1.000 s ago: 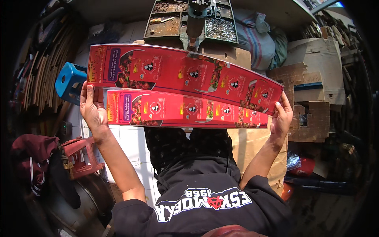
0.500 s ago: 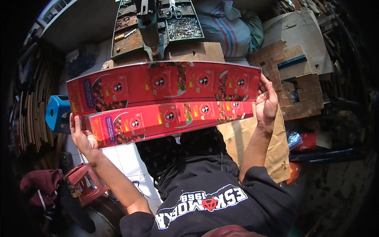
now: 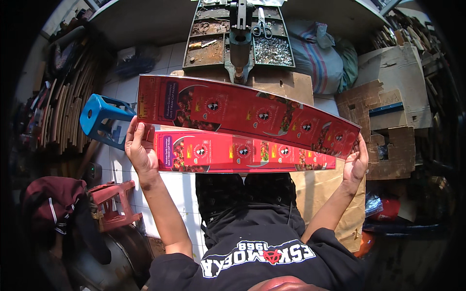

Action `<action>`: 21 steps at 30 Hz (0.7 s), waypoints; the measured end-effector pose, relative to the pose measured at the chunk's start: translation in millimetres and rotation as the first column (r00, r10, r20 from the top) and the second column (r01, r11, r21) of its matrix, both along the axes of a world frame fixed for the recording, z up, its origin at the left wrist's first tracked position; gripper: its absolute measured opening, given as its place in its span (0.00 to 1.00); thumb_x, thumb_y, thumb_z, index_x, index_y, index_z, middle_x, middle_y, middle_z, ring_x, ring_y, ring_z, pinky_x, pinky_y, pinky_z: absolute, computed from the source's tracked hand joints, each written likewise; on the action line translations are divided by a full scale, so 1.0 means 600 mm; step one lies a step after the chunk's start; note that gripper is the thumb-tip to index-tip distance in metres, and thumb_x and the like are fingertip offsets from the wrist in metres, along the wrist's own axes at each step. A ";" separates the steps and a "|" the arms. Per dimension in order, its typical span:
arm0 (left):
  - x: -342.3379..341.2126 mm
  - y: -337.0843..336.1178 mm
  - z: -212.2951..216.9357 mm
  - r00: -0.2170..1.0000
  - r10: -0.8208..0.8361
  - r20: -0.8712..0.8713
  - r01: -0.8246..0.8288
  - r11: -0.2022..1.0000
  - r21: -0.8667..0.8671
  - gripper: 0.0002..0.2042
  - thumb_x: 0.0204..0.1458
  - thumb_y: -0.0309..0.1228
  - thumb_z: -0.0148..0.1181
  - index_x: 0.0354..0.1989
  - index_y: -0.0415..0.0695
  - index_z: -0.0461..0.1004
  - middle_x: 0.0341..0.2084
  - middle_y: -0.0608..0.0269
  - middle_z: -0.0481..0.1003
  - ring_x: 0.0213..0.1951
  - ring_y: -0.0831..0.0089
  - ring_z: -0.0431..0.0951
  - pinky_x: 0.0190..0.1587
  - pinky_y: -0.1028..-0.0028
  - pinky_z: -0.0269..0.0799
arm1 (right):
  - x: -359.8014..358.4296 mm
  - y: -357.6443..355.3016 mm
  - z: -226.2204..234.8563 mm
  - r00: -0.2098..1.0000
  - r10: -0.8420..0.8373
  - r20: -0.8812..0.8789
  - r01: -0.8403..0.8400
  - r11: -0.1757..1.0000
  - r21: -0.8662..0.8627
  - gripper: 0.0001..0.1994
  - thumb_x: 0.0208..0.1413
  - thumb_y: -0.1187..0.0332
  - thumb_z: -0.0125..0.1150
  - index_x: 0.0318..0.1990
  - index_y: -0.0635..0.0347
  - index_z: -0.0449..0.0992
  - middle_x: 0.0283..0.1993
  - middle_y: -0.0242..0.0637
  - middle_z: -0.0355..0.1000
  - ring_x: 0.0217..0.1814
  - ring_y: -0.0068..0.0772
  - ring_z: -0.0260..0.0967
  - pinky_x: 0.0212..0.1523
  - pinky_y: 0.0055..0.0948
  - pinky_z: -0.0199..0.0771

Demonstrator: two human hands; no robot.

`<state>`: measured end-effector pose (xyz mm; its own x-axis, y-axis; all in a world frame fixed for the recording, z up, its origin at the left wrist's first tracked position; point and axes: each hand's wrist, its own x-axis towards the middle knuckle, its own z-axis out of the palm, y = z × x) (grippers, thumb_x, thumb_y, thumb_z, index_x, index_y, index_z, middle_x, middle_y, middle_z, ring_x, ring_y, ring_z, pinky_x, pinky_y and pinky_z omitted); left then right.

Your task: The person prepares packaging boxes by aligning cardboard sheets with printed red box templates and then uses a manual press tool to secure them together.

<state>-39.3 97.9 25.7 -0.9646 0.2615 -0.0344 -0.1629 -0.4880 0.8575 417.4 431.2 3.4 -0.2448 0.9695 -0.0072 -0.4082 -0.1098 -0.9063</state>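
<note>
I hold a long red printed cardboard sheet (image 3: 242,119) stretched out flat in front of me, folded lengthwise into an upper panel and a lower panel (image 3: 242,154). My left hand (image 3: 141,149) grips its left end, fingers curled over the edge. My right hand (image 3: 356,162) grips its right end from below. The sheet carries repeated food pictures and round marks. It hovers above my lap and black trousers (image 3: 247,194).
A green metal tray stand (image 3: 238,39) with a tool post, scissors and small parts stands ahead. A blue plastic stool (image 3: 99,119) lies at left, a red stool (image 3: 114,203) lower left. Brown cardboard (image 3: 388,121) and sacks (image 3: 315,53) are at right; wooden sticks (image 3: 58,111) lean at left.
The red sheet has tilted from left-low to right-low as my view shifted. Both hands keep their hold on its ends.
</note>
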 end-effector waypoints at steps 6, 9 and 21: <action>0.010 0.010 0.009 0.999 0.030 -0.035 -0.030 1.000 0.004 0.14 0.54 0.20 0.60 0.50 0.37 0.74 0.37 0.56 0.80 0.34 0.72 0.81 0.41 0.75 0.81 | 0.009 -0.003 -0.003 0.997 -0.064 0.053 0.065 0.998 -0.022 0.20 0.64 0.72 0.47 0.63 0.70 0.62 0.59 0.46 0.69 0.61 0.31 0.67 0.60 0.28 0.69; 0.007 0.009 0.000 0.998 0.038 -0.051 -0.036 0.999 0.032 0.15 0.53 0.19 0.59 0.50 0.37 0.74 0.37 0.57 0.80 0.33 0.72 0.82 0.40 0.76 0.81 | -0.009 -0.012 0.006 0.997 -0.037 0.063 0.033 0.998 0.055 0.23 0.62 0.77 0.47 0.65 0.67 0.60 0.61 0.46 0.67 0.60 0.33 0.69 0.56 0.27 0.74; -0.054 -0.077 -0.061 0.999 0.018 -0.045 -0.020 0.998 -0.059 0.16 0.57 0.25 0.59 0.53 0.44 0.66 0.44 0.55 0.78 0.42 0.67 0.80 0.44 0.69 0.80 | -0.072 -0.060 0.063 0.959 0.229 0.166 -0.233 0.972 0.006 0.29 0.60 0.74 0.55 0.68 0.61 0.54 0.55 0.45 0.70 0.46 0.32 0.76 0.33 0.27 0.84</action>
<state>-71.7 51.7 -11.0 -0.9703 0.2417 -0.0061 -0.1149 -0.4388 0.8912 374.0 395.0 41.1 -0.4594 0.8872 -0.0421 -0.2207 -0.1599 -0.9622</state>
